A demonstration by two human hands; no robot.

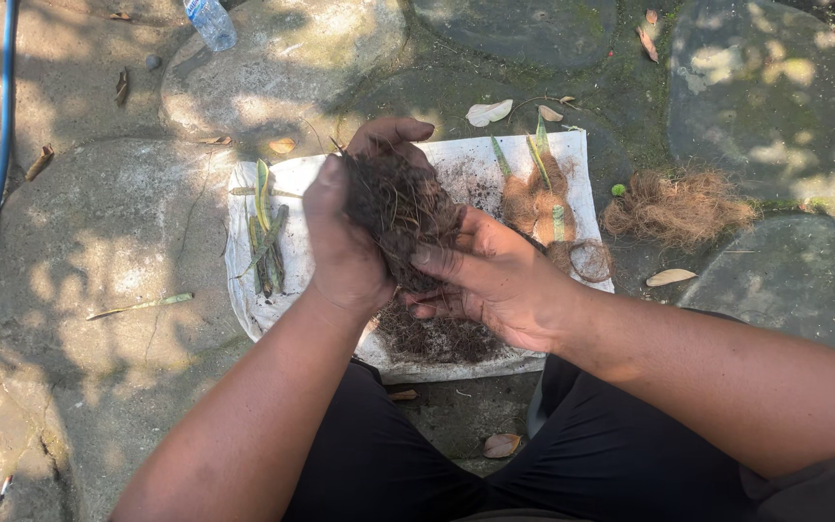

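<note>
Both hands, left hand (345,242) and right hand (495,280), clasp a dark fibre clump (403,213) over the white sack (456,174); leaf cuttings (265,232) at nine o'clock, coir-wrapped shoots (541,198) at three

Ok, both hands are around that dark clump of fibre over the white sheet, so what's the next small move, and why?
Probably keep the left hand and right hand cupped around the dark fibre clump and press it tighter, low over the white sheet. The clump looks loose, strands stick out, and crumbs already lie on the sheet below it.
</note>
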